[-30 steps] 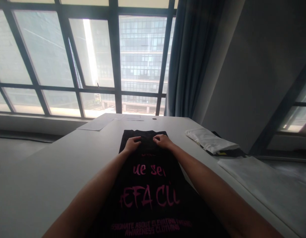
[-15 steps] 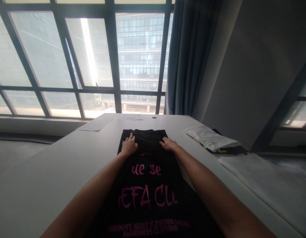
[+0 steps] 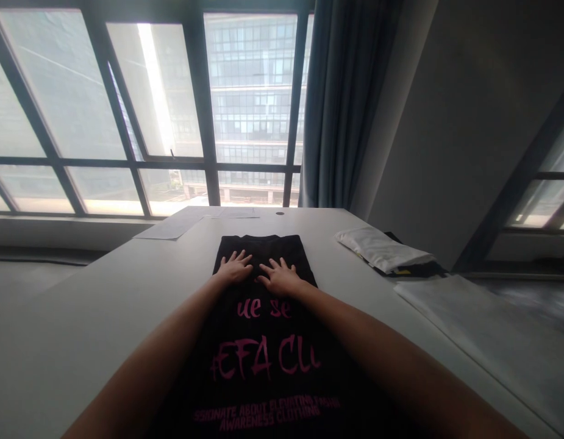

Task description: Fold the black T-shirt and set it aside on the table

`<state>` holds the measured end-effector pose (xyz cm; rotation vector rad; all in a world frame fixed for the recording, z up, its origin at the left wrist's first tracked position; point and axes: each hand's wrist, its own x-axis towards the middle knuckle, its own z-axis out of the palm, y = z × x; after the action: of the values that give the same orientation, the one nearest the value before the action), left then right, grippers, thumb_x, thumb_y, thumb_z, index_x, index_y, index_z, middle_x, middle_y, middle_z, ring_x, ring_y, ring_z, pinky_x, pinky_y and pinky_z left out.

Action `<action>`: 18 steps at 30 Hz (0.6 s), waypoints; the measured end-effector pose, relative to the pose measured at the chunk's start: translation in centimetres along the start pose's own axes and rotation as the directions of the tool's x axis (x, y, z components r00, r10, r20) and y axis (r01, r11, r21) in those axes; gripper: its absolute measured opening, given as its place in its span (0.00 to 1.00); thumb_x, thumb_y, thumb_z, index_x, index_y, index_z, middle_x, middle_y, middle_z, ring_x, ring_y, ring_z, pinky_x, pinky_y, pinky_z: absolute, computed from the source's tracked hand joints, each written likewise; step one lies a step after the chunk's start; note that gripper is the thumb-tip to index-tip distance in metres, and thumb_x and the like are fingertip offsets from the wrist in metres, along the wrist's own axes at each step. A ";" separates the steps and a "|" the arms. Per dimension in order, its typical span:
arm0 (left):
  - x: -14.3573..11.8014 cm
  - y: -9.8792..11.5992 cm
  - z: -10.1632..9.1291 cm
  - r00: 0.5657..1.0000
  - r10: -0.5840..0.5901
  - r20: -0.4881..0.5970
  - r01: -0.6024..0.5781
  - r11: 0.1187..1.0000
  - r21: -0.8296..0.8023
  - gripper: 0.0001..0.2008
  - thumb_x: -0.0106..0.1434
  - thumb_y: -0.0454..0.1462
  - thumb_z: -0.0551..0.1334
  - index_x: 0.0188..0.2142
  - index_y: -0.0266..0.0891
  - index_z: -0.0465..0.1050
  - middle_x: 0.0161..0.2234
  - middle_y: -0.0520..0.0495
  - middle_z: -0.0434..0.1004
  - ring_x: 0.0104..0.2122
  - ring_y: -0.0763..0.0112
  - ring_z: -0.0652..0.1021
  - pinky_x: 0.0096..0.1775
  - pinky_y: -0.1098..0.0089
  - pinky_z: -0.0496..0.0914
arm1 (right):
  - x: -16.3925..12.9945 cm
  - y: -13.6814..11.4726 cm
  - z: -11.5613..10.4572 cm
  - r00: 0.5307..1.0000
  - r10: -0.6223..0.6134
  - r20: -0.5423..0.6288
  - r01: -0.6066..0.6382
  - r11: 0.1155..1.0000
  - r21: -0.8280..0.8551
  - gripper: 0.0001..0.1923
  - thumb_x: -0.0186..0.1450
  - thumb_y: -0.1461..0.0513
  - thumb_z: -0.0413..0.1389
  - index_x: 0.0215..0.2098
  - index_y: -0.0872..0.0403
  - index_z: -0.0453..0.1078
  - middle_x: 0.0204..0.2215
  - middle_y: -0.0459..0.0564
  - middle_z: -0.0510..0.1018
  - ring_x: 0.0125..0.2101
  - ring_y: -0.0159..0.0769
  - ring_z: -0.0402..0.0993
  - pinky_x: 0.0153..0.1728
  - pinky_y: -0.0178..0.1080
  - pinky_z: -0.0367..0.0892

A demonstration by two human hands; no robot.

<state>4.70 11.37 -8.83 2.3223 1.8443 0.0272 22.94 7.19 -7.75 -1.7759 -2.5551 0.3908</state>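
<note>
A black T-shirt (image 3: 263, 326) with pink lettering lies lengthwise on the white table (image 3: 139, 292), its sides folded in so that the print is cut off at the edges. My left hand (image 3: 235, 268) rests flat on the upper left part of the shirt, fingers spread. Beside it, my right hand (image 3: 278, 275) lies palm down on the fabric with its fingers apart, covering some of the top lettering. Both hands are below the neckline, and neither grips the cloth. The near end of the shirt runs out of view at the bottom.
To the right lies a folded white garment (image 3: 385, 249) over dark cloth. Nearer, a white sheet-like piece (image 3: 483, 317) spreads along the table's right side. Papers (image 3: 165, 228) lie at the far left edge. Windows and a blue curtain (image 3: 339, 110) stand behind the table.
My right hand has moved left from the shirt's right edge onto its middle, closer to my left hand. My left hand has flattened and spread its fingers. The view has shifted slightly.
</note>
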 end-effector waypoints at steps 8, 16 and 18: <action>2.2 -0.3 0.2 0.999 0.012 0.047 -0.014 0.999 0.033 0.33 0.69 0.52 0.43 0.71 0.49 0.43 0.71 0.46 0.33 0.69 0.46 0.41 0.60 0.33 0.43 | 2.4 1.6 0.4 0.998 0.037 -0.056 -0.037 0.999 -0.004 0.28 0.73 0.51 0.38 0.70 0.41 0.48 0.71 0.47 0.44 0.69 0.57 0.35 0.61 0.69 0.40; 6.2 0.4 -0.3 0.998 0.007 0.056 -0.009 1.000 0.020 0.34 0.69 0.50 0.41 0.71 0.46 0.40 0.71 0.47 0.31 0.69 0.48 0.40 0.62 0.36 0.40 | 5.3 3.6 -0.2 0.995 0.083 -0.062 -0.083 0.997 0.005 0.27 0.73 0.52 0.39 0.70 0.41 0.49 0.71 0.46 0.44 0.69 0.56 0.35 0.61 0.68 0.41; 7.3 0.5 -0.4 0.999 0.024 0.039 -0.025 0.999 0.024 0.33 0.69 0.49 0.41 0.71 0.45 0.41 0.71 0.48 0.32 0.69 0.48 0.41 0.62 0.38 0.40 | 6.4 4.4 -0.5 0.993 0.100 -0.064 -0.101 0.995 -0.006 0.27 0.73 0.52 0.39 0.70 0.40 0.49 0.71 0.47 0.44 0.69 0.55 0.35 0.61 0.69 0.41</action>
<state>6.86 18.40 -9.06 2.3449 1.8078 -0.0375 24.73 14.63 -9.01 -1.8933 -2.4367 0.3193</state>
